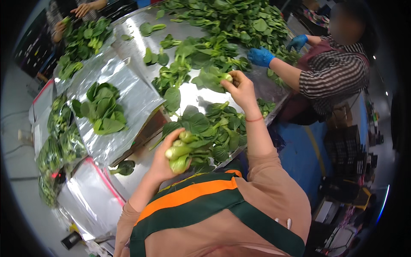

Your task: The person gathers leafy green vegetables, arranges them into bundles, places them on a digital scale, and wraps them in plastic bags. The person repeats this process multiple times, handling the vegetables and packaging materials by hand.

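Note:
Several heads of baby bok choy (179, 151) are bunched in my left hand (162, 160), their pale stem ends facing left. My right hand (240, 88) pinches another bok choy (212, 78) by its base, its leaves pointing left over the shiny metal table (192, 96). Between my hands and my apron lies a loose pile of bok choy (224, 128). To the left, more bok choy (104, 109) rests on top of a clear plastic bag (128, 86). A single small bok choy (123, 167) lies near the left forearm.
A large heap of bok choy (231, 19) covers the table's far side. At right, a co-worker's blue-gloved hand (261, 57) touches the greens. Another person's hand (83, 10) is at upper left. Filled bags of greens (51, 154) and stacked plastic bags (90, 196) lie left.

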